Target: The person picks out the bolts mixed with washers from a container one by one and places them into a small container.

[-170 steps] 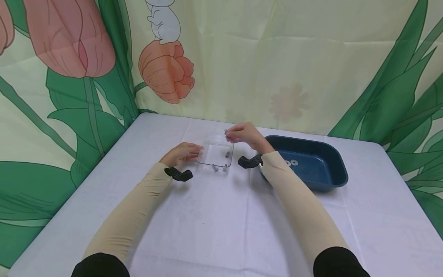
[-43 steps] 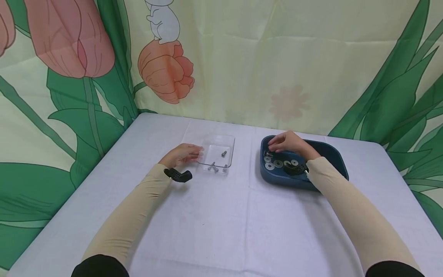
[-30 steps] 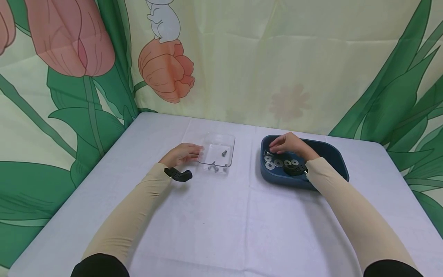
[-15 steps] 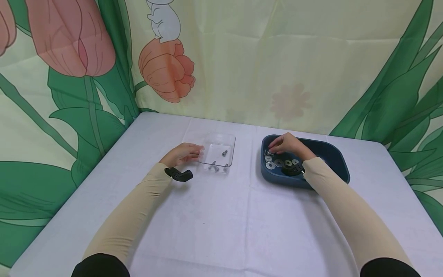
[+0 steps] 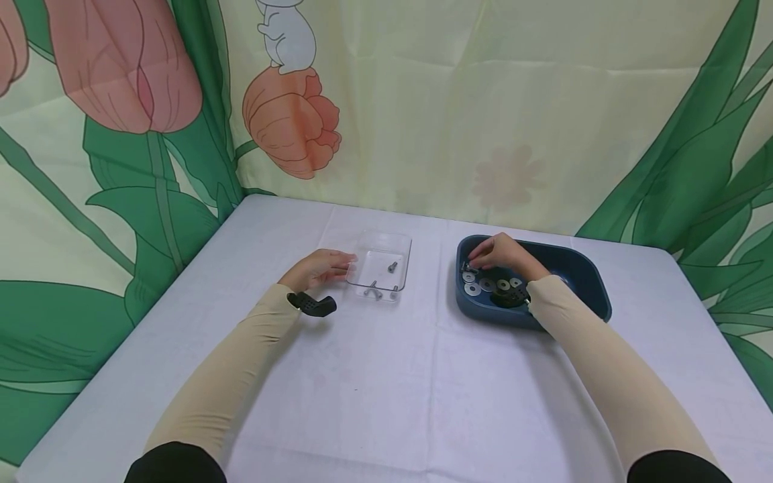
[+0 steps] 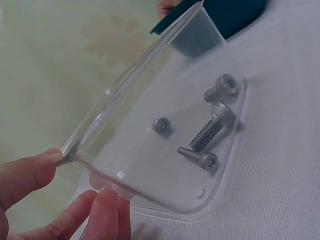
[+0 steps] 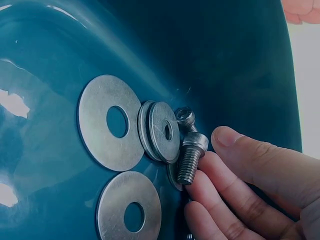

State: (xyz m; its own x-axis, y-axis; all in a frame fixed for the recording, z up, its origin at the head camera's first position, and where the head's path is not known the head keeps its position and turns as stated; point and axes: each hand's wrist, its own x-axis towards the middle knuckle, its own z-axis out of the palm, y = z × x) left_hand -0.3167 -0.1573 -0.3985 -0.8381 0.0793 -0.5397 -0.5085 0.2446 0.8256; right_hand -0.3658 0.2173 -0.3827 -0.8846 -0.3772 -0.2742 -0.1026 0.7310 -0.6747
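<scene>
Reaching back into the blue tray (image 5: 580, 268), her right hand (image 5: 504, 255) now pinches a socket-head bolt (image 7: 191, 157) beside the washers (image 7: 112, 122); left hand (image 5: 317, 267) keeps gripping the clear tray (image 6: 150, 145), three bolts inside.

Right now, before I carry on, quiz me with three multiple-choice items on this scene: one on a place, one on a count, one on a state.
1. Where are the washers?
A. clear tray
B. blue bin
C. bare tablecloth

2. How many bolts lie in the clear tray?
A. one
B. four
C. seven

3. What is the right hand doing?
A. pinching a bolt
B. lying flat
C. gripping the tray

Answers: 1 B, they lie in the blue bin. 2 B, the left wrist view shows four. 3 A, fingertips meet round a bolt.
</scene>
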